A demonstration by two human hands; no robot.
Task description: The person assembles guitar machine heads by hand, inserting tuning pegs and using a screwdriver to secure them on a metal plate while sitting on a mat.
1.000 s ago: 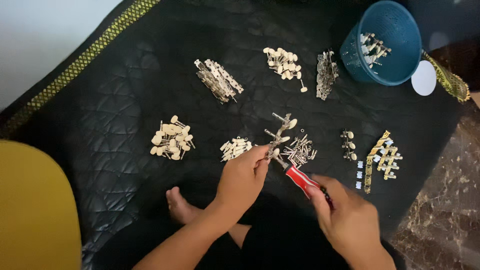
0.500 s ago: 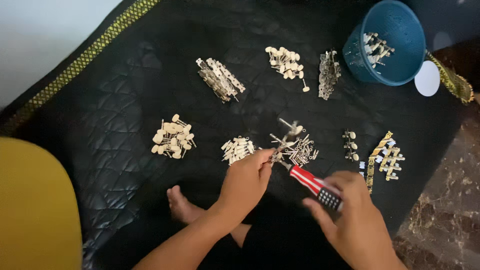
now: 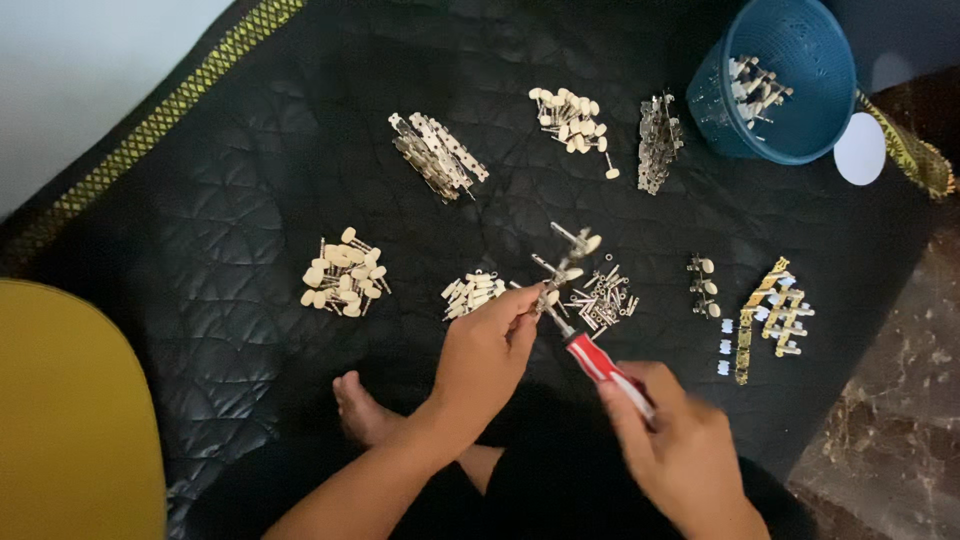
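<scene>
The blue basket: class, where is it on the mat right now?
In the head view the blue basket sits at the mat's far right corner, beside a white disc and right of a metal parts pile.

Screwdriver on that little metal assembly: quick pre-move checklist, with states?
1. Right hand grips the red-handled screwdriver: ok.
2. Left hand pinches the metal assembly off the black mat: ok.
3. Screwdriver tip seated in a screw: cannot tell, too small.
4. Loose screws and small parts lie right under the work: ok.
5. Blue basket stands apart from both hands: ok.
</scene>
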